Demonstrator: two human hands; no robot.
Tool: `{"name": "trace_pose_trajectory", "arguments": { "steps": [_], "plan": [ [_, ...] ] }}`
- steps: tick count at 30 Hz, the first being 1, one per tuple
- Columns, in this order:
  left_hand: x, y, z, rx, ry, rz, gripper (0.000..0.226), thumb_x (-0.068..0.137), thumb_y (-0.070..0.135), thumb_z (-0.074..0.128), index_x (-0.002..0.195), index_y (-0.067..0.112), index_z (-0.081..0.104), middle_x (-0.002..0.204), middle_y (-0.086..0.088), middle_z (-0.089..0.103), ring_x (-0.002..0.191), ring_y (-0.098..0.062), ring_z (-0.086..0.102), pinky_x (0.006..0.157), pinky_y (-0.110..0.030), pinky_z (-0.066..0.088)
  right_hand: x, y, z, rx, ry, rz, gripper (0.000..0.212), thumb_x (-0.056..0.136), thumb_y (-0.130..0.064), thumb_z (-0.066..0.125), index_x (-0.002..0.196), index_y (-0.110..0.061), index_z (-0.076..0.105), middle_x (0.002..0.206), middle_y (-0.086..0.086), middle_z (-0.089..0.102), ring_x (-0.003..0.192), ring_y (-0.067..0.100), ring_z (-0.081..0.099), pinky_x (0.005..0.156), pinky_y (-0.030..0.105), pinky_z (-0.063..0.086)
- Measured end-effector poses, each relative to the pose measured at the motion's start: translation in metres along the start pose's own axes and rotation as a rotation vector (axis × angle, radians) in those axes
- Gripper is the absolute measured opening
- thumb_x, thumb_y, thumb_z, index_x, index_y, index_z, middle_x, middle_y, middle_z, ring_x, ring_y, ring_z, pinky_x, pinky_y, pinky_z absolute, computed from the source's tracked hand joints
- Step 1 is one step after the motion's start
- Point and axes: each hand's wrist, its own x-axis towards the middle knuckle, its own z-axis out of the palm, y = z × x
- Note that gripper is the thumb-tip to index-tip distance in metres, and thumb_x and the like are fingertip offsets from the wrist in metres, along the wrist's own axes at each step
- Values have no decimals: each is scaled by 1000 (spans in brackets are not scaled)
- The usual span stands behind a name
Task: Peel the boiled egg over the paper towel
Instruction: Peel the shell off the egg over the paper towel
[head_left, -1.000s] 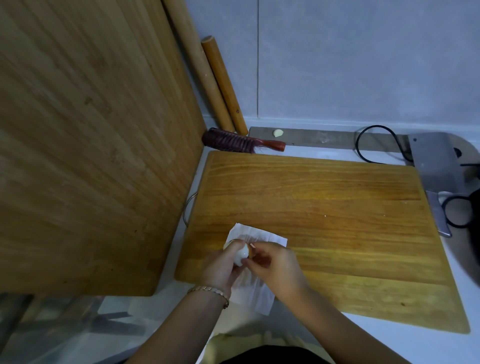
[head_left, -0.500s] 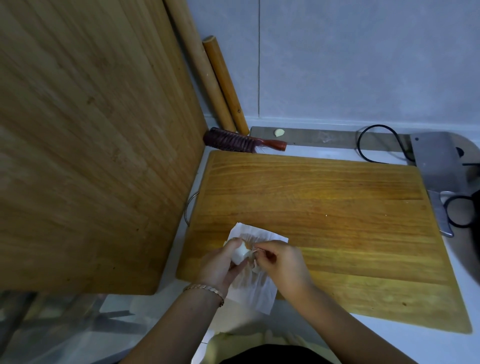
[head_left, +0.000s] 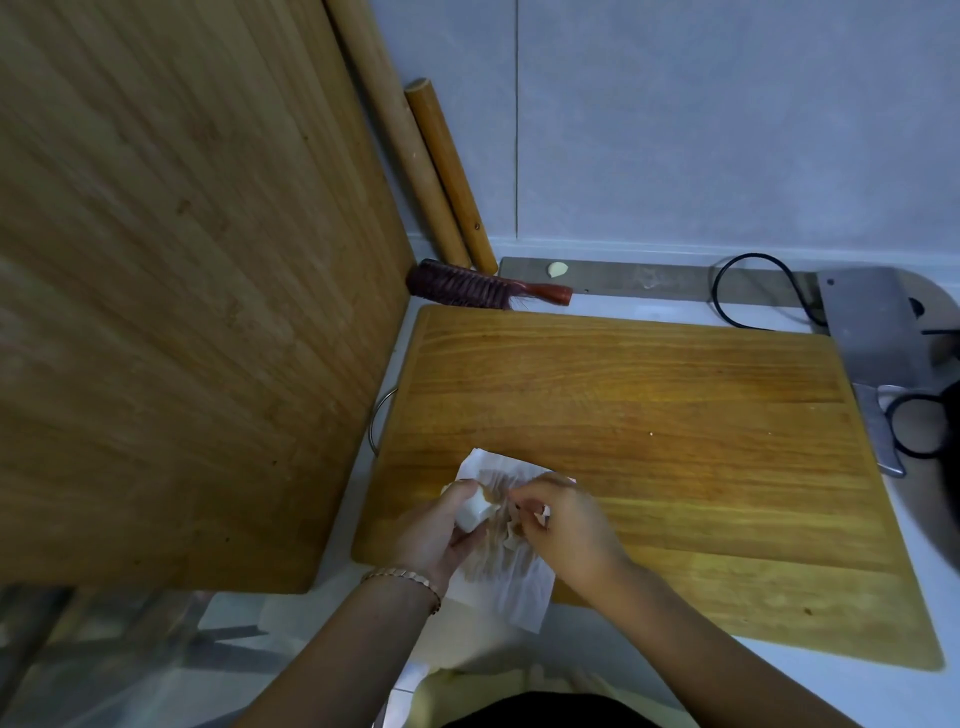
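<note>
My left hand grips the white boiled egg just above the white paper towel, which lies on the near left corner of the flat wooden cutting board. Part of the egg shows bare white; my fingers hide the rest. My right hand is just right of the egg, fingertips pinched on a small bit of brownish shell over the towel. Blurred brown shell scraps lie on the towel between my hands.
A large wooden board stands upright on the left. Two wooden rolling pins lean in the corner, a reddish brush below them. A cleaver, black scissors and a black cable lie at the right.
My right hand has drawn slightly away to the right of the egg with a bit of shell. More bare white egg shows in my left hand.
</note>
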Motion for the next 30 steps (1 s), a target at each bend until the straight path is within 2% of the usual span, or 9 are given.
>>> {"name": "trace_pose_trajectory", "arguments": {
  "steps": [1, 3, 6, 10, 14, 18, 22, 27, 30],
  "plan": [
    [0, 0, 1, 1, -5, 4, 12, 78, 13, 67, 84, 4, 63, 86, -13, 64, 80, -20, 62, 58, -27, 53, -1, -2, 0, 98, -7, 20, 16, 80, -12, 64, 95, -17, 67, 90, 0, 64, 76, 10, 59, 68, 8, 46],
    [0, -1, 2, 4, -20, 16, 9, 79, 12, 66, 79, 4, 64, 84, -12, 65, 77, -19, 63, 53, -24, 54, -2, -6, -1, 251, -26, 70, 24, 75, -18, 72, 99, -20, 65, 89, -1, 66, 80, 10, 64, 74, 16, 51],
    [-1, -4, 6, 28, -47, 35, 13, 79, 14, 66, 84, 3, 67, 94, -15, 67, 85, -21, 64, 58, -25, 54, -5, -12, -1, 319, -1, 94, 18, 77, -14, 70, 94, -20, 69, 79, -5, 68, 73, 4, 64, 68, 13, 48],
    [-2, -8, 9, 61, -24, 72, 18, 77, 15, 67, 89, 2, 67, 100, -17, 68, 90, -23, 66, 59, -25, 54, -6, -14, -3, 235, 1, 12, 19, 83, -2, 59, 94, -14, 70, 73, -16, 62, 62, -11, 56, 60, 0, 38],
    [-2, -9, 9, 100, -4, 107, 23, 77, 17, 68, 93, 0, 66, 102, -18, 68, 97, -27, 65, 70, -30, 55, -6, -13, -7, 169, -22, -25, 21, 85, -4, 57, 101, -11, 68, 85, -2, 69, 68, -7, 51, 62, -3, 35],
    [-4, -8, 5, 172, -25, 166, 11, 78, 18, 67, 81, 8, 68, 89, -12, 70, 86, -22, 67, 71, -30, 56, -5, -12, -9, 168, -28, -41, 19, 84, 0, 57, 91, -9, 71, 65, -15, 61, 57, -7, 53, 58, 0, 35],
    [-5, -2, 1, 222, -60, 229, 15, 79, 13, 66, 92, 6, 68, 101, -15, 70, 96, -26, 66, 75, -31, 57, -2, -8, -10, 148, -46, -57, 24, 83, 2, 56, 99, -10, 69, 88, 9, 73, 72, 8, 59, 64, 3, 38],
    [-5, 2, -4, 259, -67, 232, 30, 79, 12, 66, 108, 4, 64, 112, -17, 66, 104, -28, 63, 83, -35, 55, 2, -1, -8, 191, 147, 1, 20, 81, -2, 62, 92, -15, 71, 85, 7, 75, 65, 3, 61, 60, 1, 43],
    [-3, 1, -6, 213, -25, 200, 38, 78, 12, 68, 114, 5, 59, 116, -17, 62, 106, -30, 61, 81, -35, 56, 3, 5, -4, 96, -6, 88, 27, 81, -3, 59, 103, -17, 67, 101, 4, 71, 80, 8, 62, 67, 1, 41]
  ]
}}
